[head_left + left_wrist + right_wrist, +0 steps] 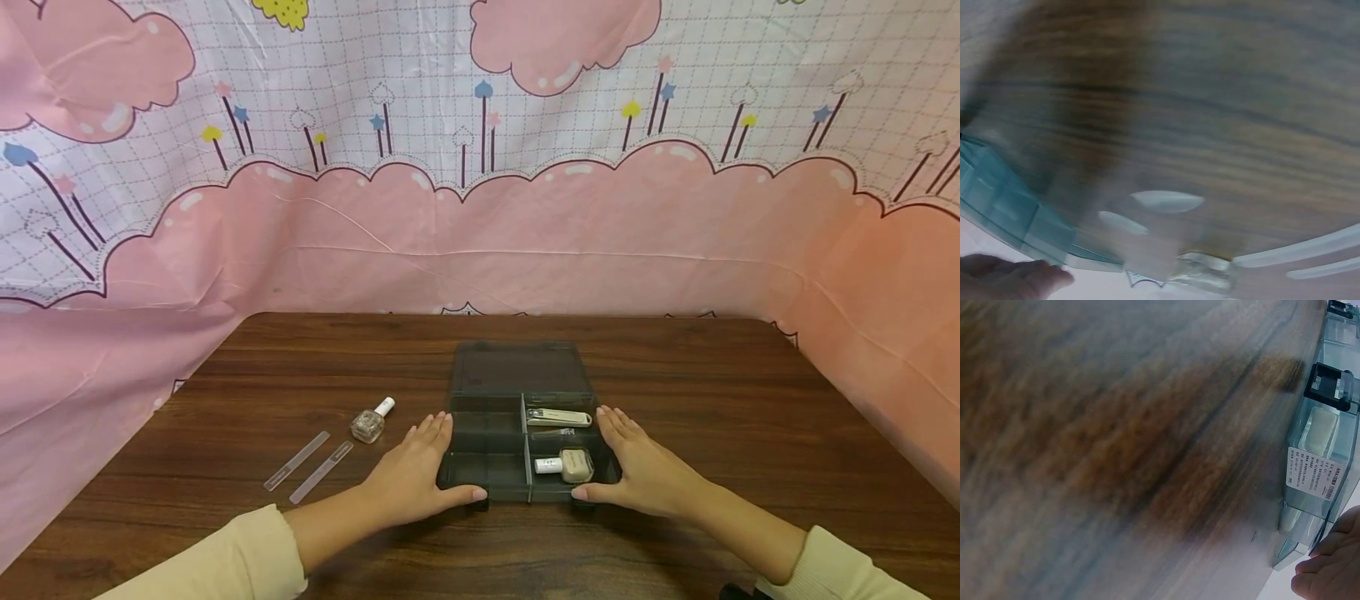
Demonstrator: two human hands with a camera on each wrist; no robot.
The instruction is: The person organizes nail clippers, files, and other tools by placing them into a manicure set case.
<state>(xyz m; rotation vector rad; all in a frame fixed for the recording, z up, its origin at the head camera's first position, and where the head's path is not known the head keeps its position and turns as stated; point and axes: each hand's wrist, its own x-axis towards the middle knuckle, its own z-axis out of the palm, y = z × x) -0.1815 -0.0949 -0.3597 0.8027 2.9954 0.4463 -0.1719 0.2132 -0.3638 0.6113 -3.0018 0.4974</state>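
A dark see-through divided box [487, 475] lies on the table with its lid [521, 368] folded back. My left hand [408, 467] lies along its left side, fingers straight and thumb at the front edge. Along the right side, my right hand [648, 467] is placed the same way, its thumb by the front right corner. A nail clipper [558, 417] lies in the back right compartment. In the front right one is a beige nail polish bottle [576, 465] with a white cap. The right wrist view shows a printed label [1314, 473] on the box's side.
Left of the box, a clear glittery nail polish bottle [367, 426] lies on the brown wooden table [712, 392]. Two thin translucent strips [296, 461] lie farther left. A pink and white patterned cloth [525, 225] hangs behind the table.
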